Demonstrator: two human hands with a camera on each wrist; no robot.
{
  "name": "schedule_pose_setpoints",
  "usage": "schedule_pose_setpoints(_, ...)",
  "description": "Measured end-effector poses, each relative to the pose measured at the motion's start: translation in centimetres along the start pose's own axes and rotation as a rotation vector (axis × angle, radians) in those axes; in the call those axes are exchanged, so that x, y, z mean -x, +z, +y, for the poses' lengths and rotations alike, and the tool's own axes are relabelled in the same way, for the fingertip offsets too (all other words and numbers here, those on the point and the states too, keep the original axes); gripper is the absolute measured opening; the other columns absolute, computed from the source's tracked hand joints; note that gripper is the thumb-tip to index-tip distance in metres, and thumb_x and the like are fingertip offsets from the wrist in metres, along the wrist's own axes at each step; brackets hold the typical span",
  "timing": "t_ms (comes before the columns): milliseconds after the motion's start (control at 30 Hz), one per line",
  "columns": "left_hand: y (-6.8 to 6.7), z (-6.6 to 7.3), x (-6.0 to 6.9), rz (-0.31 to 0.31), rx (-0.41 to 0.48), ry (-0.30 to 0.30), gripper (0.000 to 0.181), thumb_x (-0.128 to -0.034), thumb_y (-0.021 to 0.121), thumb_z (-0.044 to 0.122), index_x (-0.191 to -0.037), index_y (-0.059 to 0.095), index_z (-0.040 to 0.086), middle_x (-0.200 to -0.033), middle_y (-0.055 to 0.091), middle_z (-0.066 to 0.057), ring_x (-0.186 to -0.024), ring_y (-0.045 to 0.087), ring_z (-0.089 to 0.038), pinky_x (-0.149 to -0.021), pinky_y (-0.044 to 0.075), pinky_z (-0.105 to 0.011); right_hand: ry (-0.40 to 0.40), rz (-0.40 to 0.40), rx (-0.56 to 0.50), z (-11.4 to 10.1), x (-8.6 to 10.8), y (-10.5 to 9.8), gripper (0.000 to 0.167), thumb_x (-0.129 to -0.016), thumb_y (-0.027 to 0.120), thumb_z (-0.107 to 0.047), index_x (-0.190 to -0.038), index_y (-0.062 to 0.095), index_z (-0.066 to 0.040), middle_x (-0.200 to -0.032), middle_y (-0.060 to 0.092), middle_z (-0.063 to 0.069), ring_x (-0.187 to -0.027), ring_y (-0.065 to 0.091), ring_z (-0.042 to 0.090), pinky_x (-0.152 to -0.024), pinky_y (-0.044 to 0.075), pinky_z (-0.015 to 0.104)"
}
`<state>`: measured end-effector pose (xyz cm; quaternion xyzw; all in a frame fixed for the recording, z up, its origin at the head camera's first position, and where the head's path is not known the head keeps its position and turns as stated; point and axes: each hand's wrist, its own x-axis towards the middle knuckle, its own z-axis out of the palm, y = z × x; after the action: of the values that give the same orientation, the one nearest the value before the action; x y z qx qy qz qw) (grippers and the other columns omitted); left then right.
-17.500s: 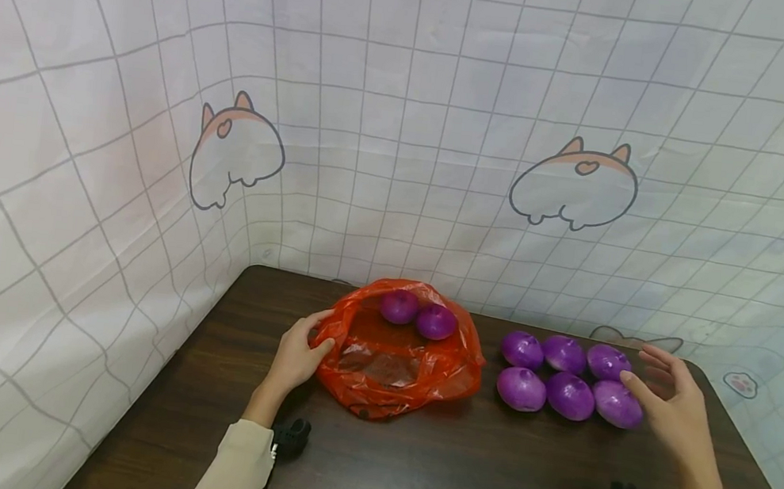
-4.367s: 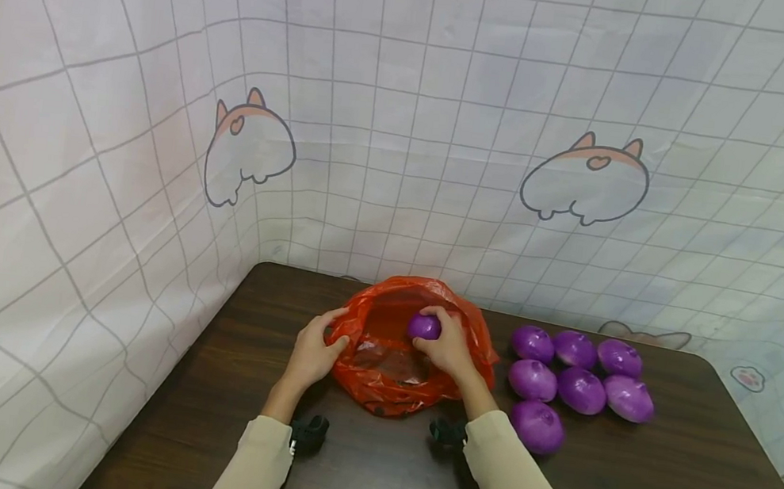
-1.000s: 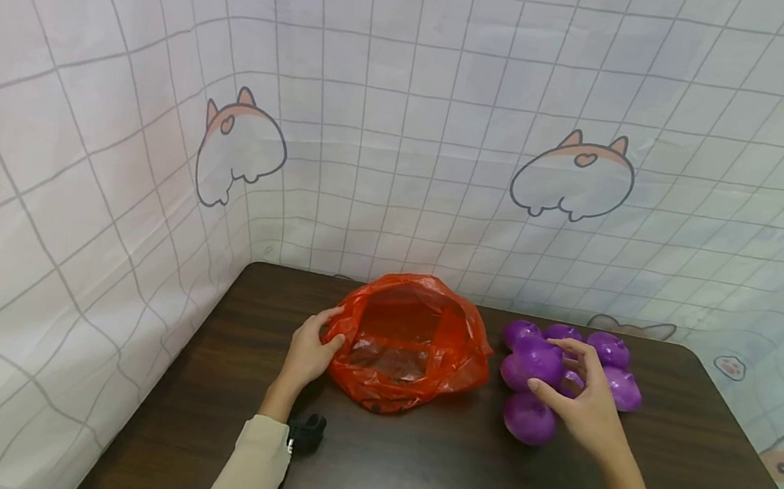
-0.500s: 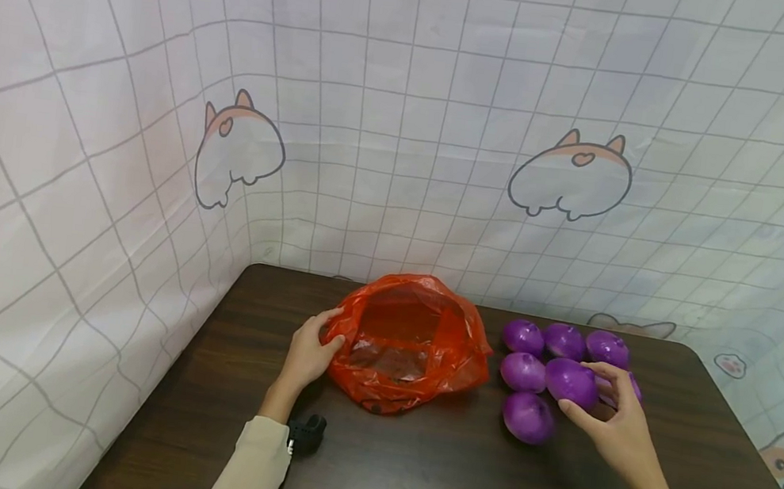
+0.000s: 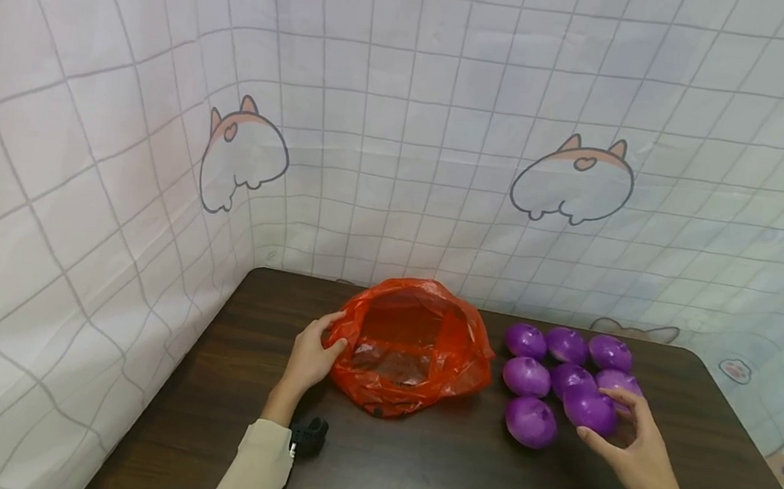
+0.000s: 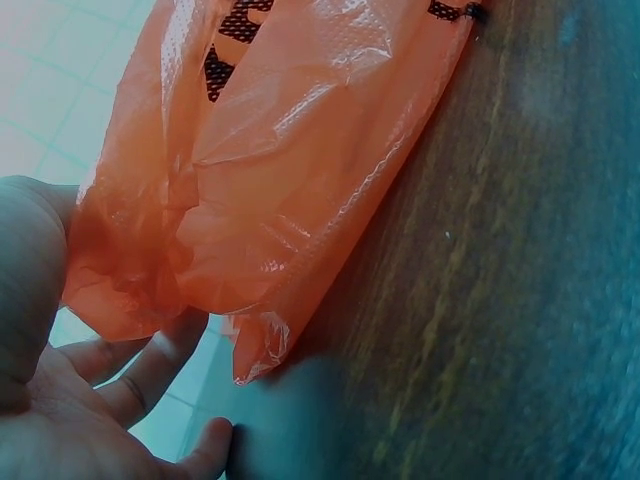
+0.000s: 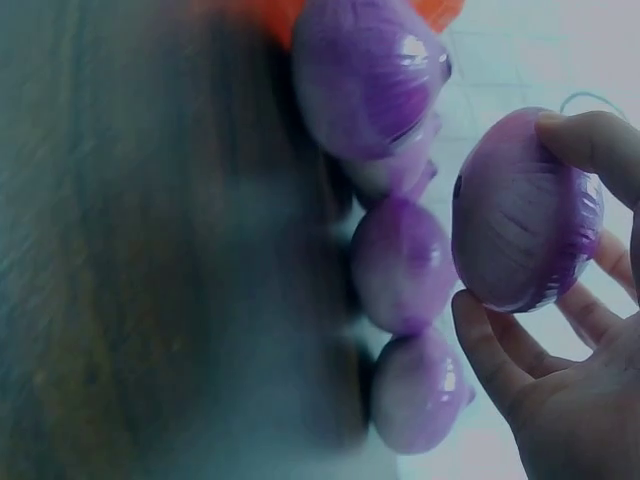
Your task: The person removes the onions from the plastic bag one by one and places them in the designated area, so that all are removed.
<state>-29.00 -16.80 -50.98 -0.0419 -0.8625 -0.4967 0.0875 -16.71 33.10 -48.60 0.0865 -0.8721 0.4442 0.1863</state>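
My left hand (image 5: 312, 354) holds the left rim of a red plastic bag (image 5: 366, 385), which lies with its mouth wide toward the head camera. In the left wrist view, thumb and fingers (image 6: 150, 365) are on either side of the thin film. No onion shows inside the bag. My right hand (image 5: 638, 454) grips a purple onion (image 5: 590, 409) between thumb and fingers. In the right wrist view this held onion (image 7: 520, 215) is raised off the table. It hangs just in front of several other purple onions (image 5: 526, 376) set out in rows at the right.
A dark wooden table (image 5: 411, 470) carries everything. One onion (image 5: 531, 422) stands alone in the front row at the left. Behind the table hangs a white grid-patterned cloth (image 5: 401, 158), which also covers the left side.
Two onions seen in the bag earlier are gone from it. My right hand has carried an onion from the bag rightward over the rows, then toward the front. The left hand stays at the rim.
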Motion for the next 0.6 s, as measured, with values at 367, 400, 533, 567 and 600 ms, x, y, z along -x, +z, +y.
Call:
schedule_pose_setpoints(367,0.2,-0.2,0.2,0.011,0.002,0.020,0.050,-0.0961,0.070,0.015,-0.145,0.058,0.018,-0.136,0.062,-0.016,-0.124,0.060,-0.035,-0.102,0.050,-0.057,0.091,-0.097,0.106,1.8,1.2,-0.2,0.071,-0.084,0.085,-0.014,-0.140,0.044,-0.004,-0.135,0.049,0.013,-0.105,0.042,-0.022,-0.075,0.051,0.016)
schedule_pose_setpoints(400,0.1,-0.2,0.2,0.014,0.000,0.024,0.050,-0.0960,0.070,0.015,-0.145,0.058,0.017,-0.136,0.062,-0.017,-0.124,0.060,-0.036,-0.102,0.050,-0.058,0.089,-0.107,0.114,1.8,1.2,-0.1,0.071,-0.083,0.085,-0.015,-0.140,0.044,-0.004,-0.135,0.049,0.014,-0.105,0.041,-0.023,-0.076,0.051,0.016)
schedule_pose_setpoints(533,0.1,-0.1,0.1,0.020,-0.003,0.031,0.050,-0.0958,0.070,0.014,-0.144,0.058,0.017,-0.134,0.062,-0.018,-0.123,0.060,-0.036,-0.101,0.050,-0.058,0.067,-0.136,0.150,2.0,1.2,0.0,0.071,-0.082,0.086,-0.018,-0.138,0.045,-0.005,-0.133,0.053,0.018,-0.106,0.037,-0.023,-0.081,0.045,0.009)
schedule_pose_setpoints(567,0.1,-0.1,0.0,0.018,-0.003,0.025,0.050,-0.0960,0.070,0.014,-0.145,0.058,0.017,-0.135,0.062,-0.017,-0.123,0.060,-0.036,-0.101,0.050,-0.057,0.063,-0.142,0.161,2.0,1.1,0.0,0.071,-0.082,0.087,-0.019,-0.138,0.045,-0.006,-0.132,0.054,0.018,-0.107,0.035,-0.024,-0.082,0.043,0.007)
schedule_pose_setpoints(600,0.1,0.0,0.0,0.018,-0.005,0.024,0.050,-0.0960,0.070,0.015,-0.145,0.058,0.017,-0.135,0.062,-0.017,-0.123,0.060,-0.036,-0.101,0.050,-0.057,0.060,-0.146,0.174,2.0,1.1,0.1,0.070,-0.082,0.087,-0.020,-0.137,0.046,-0.006,-0.132,0.055,0.019,-0.107,0.034,-0.024,-0.082,0.041,0.007)
